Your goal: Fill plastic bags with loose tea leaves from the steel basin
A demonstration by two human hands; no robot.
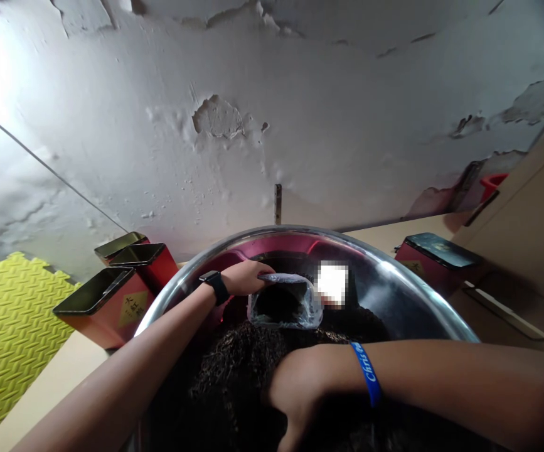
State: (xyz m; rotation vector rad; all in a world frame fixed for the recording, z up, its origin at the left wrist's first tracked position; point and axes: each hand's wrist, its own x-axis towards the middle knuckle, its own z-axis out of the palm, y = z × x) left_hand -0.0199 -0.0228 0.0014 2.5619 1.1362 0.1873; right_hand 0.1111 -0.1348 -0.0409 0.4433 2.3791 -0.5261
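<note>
Dark loose tea leaves (234, 370) fill the steel bowl (408, 295) on the tabletop (59, 370), with red tins (106, 307) near its left edge. At the bowl's far rim the left hand (246, 277) pinches the mouth of a clear plastic bag (285, 302), while the right hand (300, 389) digs into the leaves, fingers hidden, so I cannot tell its shape. Keeping the bag mouth wide and low over the bowl looks wise, so spilled leaves fall back in.

Red tins (112, 304), silver bowl (394, 289), dark tea leaves (238, 370), blue wristband (368, 373).
</note>
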